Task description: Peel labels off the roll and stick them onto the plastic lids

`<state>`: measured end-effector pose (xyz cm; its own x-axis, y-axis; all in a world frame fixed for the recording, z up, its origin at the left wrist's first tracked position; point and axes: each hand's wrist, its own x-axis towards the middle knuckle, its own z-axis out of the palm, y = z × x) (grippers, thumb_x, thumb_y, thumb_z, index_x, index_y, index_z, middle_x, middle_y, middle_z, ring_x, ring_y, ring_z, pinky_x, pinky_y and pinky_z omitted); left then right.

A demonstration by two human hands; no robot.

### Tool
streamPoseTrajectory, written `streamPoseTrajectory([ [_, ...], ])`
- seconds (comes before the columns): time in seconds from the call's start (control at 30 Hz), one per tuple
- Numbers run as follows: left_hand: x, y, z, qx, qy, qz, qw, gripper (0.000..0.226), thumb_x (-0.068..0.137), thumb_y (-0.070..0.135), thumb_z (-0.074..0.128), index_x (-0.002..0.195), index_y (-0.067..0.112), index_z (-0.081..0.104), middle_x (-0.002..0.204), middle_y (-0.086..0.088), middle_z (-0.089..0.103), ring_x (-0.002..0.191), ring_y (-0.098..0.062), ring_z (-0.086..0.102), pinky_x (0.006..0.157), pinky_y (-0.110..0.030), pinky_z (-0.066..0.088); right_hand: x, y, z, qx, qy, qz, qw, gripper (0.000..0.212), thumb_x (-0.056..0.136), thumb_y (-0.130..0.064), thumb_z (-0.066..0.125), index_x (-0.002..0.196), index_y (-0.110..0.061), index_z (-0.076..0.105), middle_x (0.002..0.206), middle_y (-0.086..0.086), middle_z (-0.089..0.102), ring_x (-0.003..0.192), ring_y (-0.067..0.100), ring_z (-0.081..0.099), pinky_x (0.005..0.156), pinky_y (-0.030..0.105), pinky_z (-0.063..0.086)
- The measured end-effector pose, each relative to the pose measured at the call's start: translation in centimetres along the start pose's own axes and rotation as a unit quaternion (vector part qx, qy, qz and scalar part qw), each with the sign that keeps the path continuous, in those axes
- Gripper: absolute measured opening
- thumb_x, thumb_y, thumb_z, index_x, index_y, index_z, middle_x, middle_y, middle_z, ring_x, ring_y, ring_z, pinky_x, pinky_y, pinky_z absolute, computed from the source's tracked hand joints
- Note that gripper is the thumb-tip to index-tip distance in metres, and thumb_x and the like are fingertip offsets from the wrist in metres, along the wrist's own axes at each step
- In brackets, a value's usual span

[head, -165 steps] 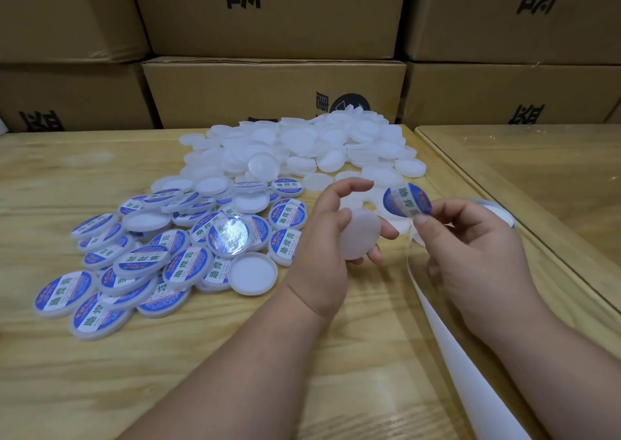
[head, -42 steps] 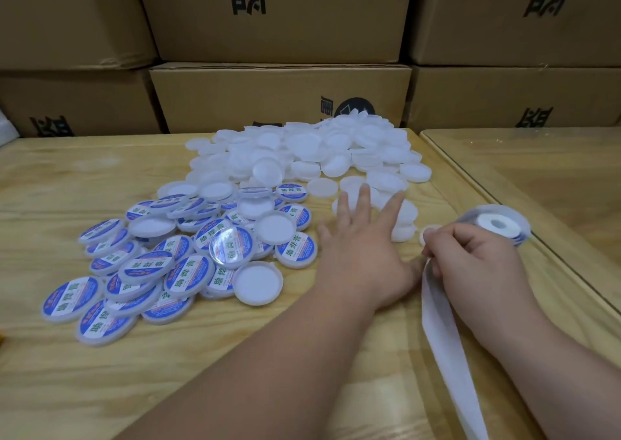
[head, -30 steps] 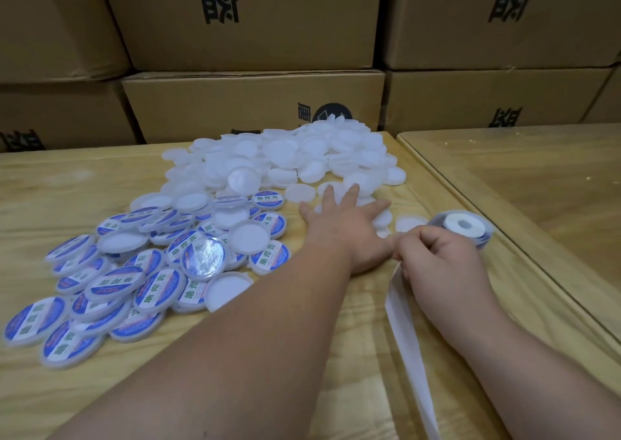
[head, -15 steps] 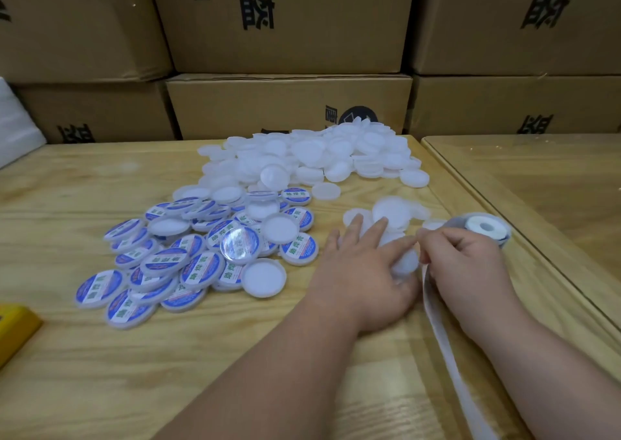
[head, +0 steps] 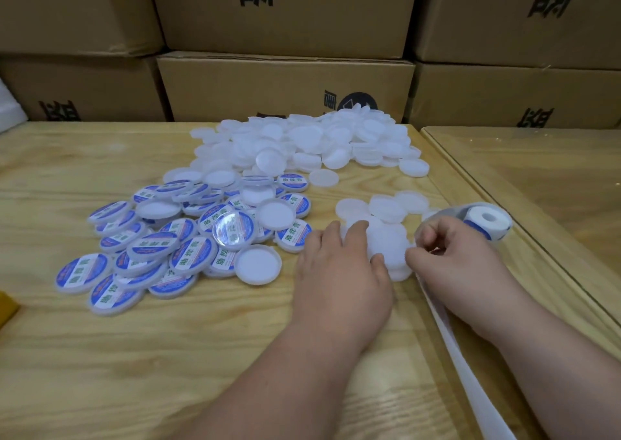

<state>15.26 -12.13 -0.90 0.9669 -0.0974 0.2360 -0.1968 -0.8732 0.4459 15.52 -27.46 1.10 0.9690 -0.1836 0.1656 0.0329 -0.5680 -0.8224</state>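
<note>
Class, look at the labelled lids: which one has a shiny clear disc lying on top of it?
The labelled lid in the middle of the labelled heap, left of the left hand. Its blue label shows through a clear, reflective disc; the others' labels are bare.
</note>
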Motion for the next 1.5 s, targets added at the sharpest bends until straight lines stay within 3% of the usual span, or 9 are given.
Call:
streamPoseTrajectory([
  [0.2,1.1,-0.1,0.3,-0.024,0.003,-0.011,1.000,0.061,0.097,0.057,0.041,0.153,0.037,0.030,0.161,0.002,0.030,0.142,-0.024,0.023,0.115,-0.042,0.019,0.4,0.2,-0.4,-0.006,0.009,0.071,0.997,0.003,0.083,-0.023,0.069,0.087,-0.022,0.068,0.064,-0.003,0.068,0.051,0.002,0.055,0.057,0.028,0.040],
  [0.37,1.4,-0.1,0.9,-0.001,-0.020,0.017,1.000,0.068,0.089,0.073,0.038,0.150,0.043,0.034,0.165,0.003,0.019,0.142,-0.021,0.012,0.109,-0.042,0.005,0.2,0.2,-0.5,-0.009,0.004,0.076,0.997,0.021,0.080,-0.020,0.062,0.078,0.001,0.065,0.075,0.018,0.065,0.054,0.012,0.048,0.059,0.032,0.040],
  [0.5,1.5,-0.1,1.1,-0.029,0.005,0.023,0.999,0.058,0.087,0.068,0.048,0.140,0.044,0.046,0.160,0.007,0.026,0.139,-0.019,0.016,0.106,-0.039,0.009,0.0,0.1,-0.6,0.095,0.007,0.082,0.992,0.028,0.073,-0.028,0.056,0.068,-0.001,0.051,0.053,0.001,0.050,0.050,0.014,0.041,0.055,0.032,0.035],
  [0.67,1.9,0.0,0.6,-0.118,0.037,0.008,0.992,0.037,0.082,0.057,0.064,0.113,0.043,0.050,0.129,0.018,0.047,0.122,-0.013,0.030,0.091,-0.031,0.019,0.1,-0.3,-0.8,0.240,-0.004,0.110,0.964,0.018,0.075,-0.024,0.059,0.061,-0.014,0.054,0.055,0.006,0.047,0.048,0.018,0.041,0.046,0.027,0.033],
  [0.83,2.1,-0.1,0.2,-0.190,0.079,0.007,0.979,0.019,0.088,0.048,0.066,0.087,0.040,0.049,0.109,0.021,0.054,0.112,-0.014,0.042,0.095,-0.029,0.032,0.1,-0.4,-0.9,0.296,-0.008,0.112,0.949,0.027,0.083,-0.014,0.058,0.056,-0.018,0.056,0.055,0.001,0.049,0.049,0.016,0.043,0.049,0.029,0.031],
  [1.0,1.6,0.8,-0.8,-0.372,0.087,0.026,0.924,0.014,0.080,0.030,0.058,0.073,0.026,0.047,0.111,0.025,0.061,0.107,0.009,0.053,0.083,-0.003,0.037,0.1,-0.5,-0.9,0.303,-0.024,0.106,0.947,0.019,0.073,-0.022,0.059,0.055,-0.019,0.053,0.054,0.002,0.048,0.050,0.017,0.042,0.053,0.031,0.030],
  [1.13,1.4,0.9,-0.8,-0.471,0.024,0.031,0.881,0.009,0.079,0.018,0.051,0.078,0.026,0.047,0.097,0.020,0.071,0.080,0.004,0.066,0.064,-0.009,0.048,0.0,-0.3,-0.6,0.291,-0.056,0.068,0.953,0.021,0.075,-0.019,0.057,0.055,-0.018,0.052,0.052,-0.001,0.042,0.045,0.013,0.037,0.045,0.024,0.032],
  [1.3,1.5,0.9,-1.3,-0.482,-0.020,0.038,0.875,0.023,0.082,0.039,0.069,0.097,0.048,0.054,0.094,0.019,0.072,0.080,-0.003,0.068,0.068,-0.022,0.054,-0.1,-0.3,0.1,0.293,-0.061,0.043,0.953,0.007,0.073,-0.019,0.064,0.067,-0.018,0.060,0.059,0.005,0.048,0.053,0.019,0.041,0.051,0.027,0.035],
  [1.5,1.9,0.7,-1.5,-0.496,-0.023,0.000,0.868,0.022,0.091,0.022,0.072,0.100,0.040,0.062,0.087,0.020,0.072,0.068,0.003,0.066,0.057,-0.010,0.047,-0.4,-0.7,0.3,0.281,-0.064,0.016,0.957,0.012,0.074,-0.020,0.065,0.063,-0.023,0.064,0.053,-0.001,0.052,0.042,0.010,0.043,0.044,0.018,0.037],
])
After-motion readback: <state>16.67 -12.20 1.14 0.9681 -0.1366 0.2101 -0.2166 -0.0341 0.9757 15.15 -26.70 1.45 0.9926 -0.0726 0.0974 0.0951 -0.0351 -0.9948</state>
